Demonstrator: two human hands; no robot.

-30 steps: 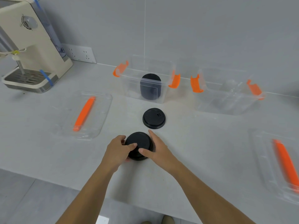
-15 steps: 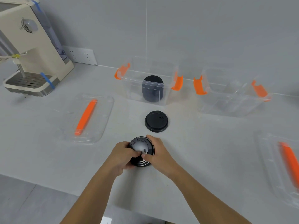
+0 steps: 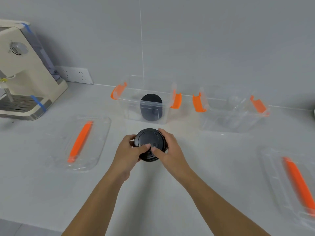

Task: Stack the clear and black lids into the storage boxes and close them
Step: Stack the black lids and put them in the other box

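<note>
A short stack of black lids (image 3: pixel 148 139) is gripped from both sides, my left hand (image 3: pixel 127 151) on its left edge and my right hand (image 3: pixel 171 149) on its right, thumbs on top. It sits just in front of the left clear storage box (image 3: pixel 131 108), which has orange latches and a taller stack of black lids (image 3: pixel 151 106) inside. The single black lid that lay on the counter here is hidden by the held stack. The right clear storage box (image 3: pixel 214 121) holds clear lids (image 3: pixel 234 106), hard to make out.
Two clear box covers with orange handles lie flat: one (image 3: pixel 95 150) on the left, one (image 3: pixel 272 181) at the right edge. A cream coffee machine (image 3: pixel 25 79) stands at the far left by a wall socket (image 3: pixel 75 74). The counter's front edge runs near my forearms.
Both hands closed on the black lid stack and carried it away from me toward the left box, to where the single black lid lay; that lid is no longer visible.
</note>
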